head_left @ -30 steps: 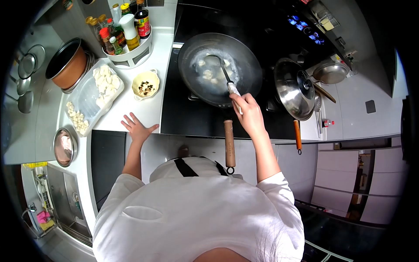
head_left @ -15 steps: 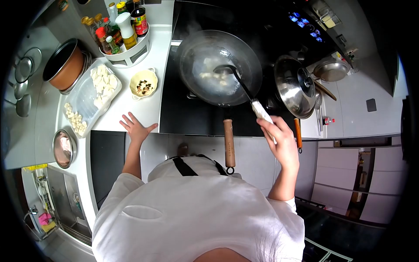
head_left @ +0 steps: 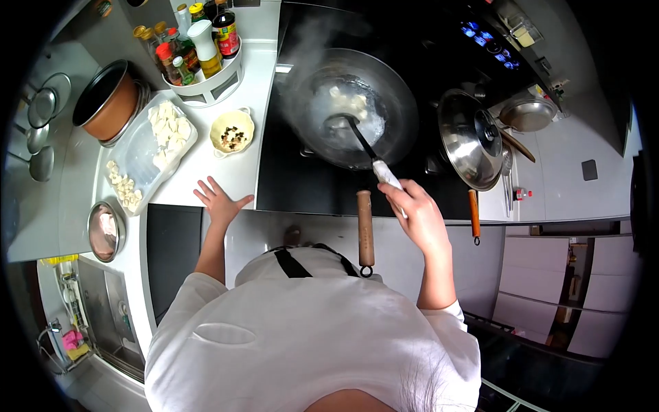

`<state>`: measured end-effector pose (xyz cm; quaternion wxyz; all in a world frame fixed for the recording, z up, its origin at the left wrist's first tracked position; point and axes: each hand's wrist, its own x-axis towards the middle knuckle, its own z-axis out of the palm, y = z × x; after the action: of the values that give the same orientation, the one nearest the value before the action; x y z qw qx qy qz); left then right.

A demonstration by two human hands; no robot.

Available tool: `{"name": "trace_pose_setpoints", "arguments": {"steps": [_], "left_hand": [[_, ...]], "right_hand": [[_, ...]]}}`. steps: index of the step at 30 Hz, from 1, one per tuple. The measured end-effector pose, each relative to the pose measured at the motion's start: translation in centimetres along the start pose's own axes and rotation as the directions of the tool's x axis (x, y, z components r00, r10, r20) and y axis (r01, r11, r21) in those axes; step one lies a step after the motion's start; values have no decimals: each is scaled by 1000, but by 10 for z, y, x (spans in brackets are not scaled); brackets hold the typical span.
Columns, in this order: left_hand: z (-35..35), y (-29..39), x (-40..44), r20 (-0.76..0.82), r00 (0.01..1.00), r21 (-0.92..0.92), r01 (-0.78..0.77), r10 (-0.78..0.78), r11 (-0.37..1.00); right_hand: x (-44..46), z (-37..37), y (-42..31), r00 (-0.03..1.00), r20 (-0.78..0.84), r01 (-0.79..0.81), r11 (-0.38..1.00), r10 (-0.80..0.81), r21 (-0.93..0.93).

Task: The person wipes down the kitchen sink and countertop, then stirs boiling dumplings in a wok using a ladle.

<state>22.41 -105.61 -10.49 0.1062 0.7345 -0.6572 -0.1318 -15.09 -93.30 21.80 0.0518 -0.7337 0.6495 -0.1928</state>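
Observation:
My right hand (head_left: 417, 209) is closed round the white handle of a ladle (head_left: 364, 142) with a dark shaft. The ladle's head sits inside a steaming wok (head_left: 397, 103) on the stove, near pale pieces of food (head_left: 349, 103); steam partly blurs what is in the wok. The wok's wooden handle (head_left: 365, 226) points toward my body, with neither hand on it. Fingers spread, my left hand (head_left: 221, 203) rests at the front edge of the white counter, below a small yellow bowl (head_left: 221, 147) with dark and pale bits in it.
A clear tray (head_left: 142, 147) of white pieces lies left of the bowl, with a metal bowl (head_left: 103, 233) below it. Bottles stand on a white rack (head_left: 218, 89). A brown pot (head_left: 113, 103) is at the left; a lidded pan (head_left: 467, 141) sits right of the wok.
My right hand has moved left with the ladle, whose head has shifted left and down in the wok. The pale food now sits higher. My left hand has stayed at the counter edge.

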Motion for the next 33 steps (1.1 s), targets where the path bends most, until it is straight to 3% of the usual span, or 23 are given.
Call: {"name": "trace_pose_setpoints", "arguments": {"steps": [7,12,18,25,33], "left_hand": [[5,-6,-1,-89,992,-38,-94,91,995],[1,-2,-2,-56,996,-49,-68,65,996],[4,-3,0,-48,998,10,-32,32,999],[0,0,1,11,1000,18,3,-3,1000],[-4,2,-1,19,1000,-18,8,-8,1000]], "right_hand": [[40,39,27,997,-74,-12,999,15,40],[56,52,44,984,-175,7,1000,-2,27],[32,15,34,969,-246,9,1000,-7,8],[-20,-58,1,997,-69,-33,999,34,14],[-42,-56,-12,995,56,-73,996,77,-60]]}}
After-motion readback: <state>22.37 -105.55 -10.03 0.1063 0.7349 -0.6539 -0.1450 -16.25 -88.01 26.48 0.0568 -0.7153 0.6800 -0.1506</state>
